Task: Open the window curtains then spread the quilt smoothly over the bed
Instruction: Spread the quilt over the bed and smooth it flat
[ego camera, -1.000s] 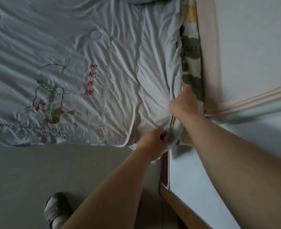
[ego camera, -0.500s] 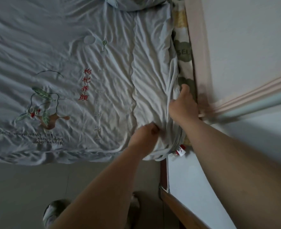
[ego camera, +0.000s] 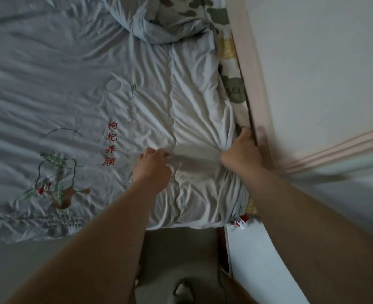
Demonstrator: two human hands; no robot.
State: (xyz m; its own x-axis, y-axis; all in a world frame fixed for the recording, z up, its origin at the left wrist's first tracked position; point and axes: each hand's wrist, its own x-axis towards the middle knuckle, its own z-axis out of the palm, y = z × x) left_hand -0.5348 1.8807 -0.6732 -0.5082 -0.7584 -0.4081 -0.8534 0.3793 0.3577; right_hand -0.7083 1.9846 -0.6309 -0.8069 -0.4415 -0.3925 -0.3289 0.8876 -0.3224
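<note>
The quilt (ego camera: 71, 95) is pale blue-grey and heavily creased. It lies spread out, with a lengthwise seam running between the left hand (ego camera: 151, 170) and the right hand (ego camera: 240, 154), and each hand grips a fold of it. Just left of the left hand it carries red characters and an embroidered plant with red berries, and beyond both hands part of it is bunched in a heap.
</note>
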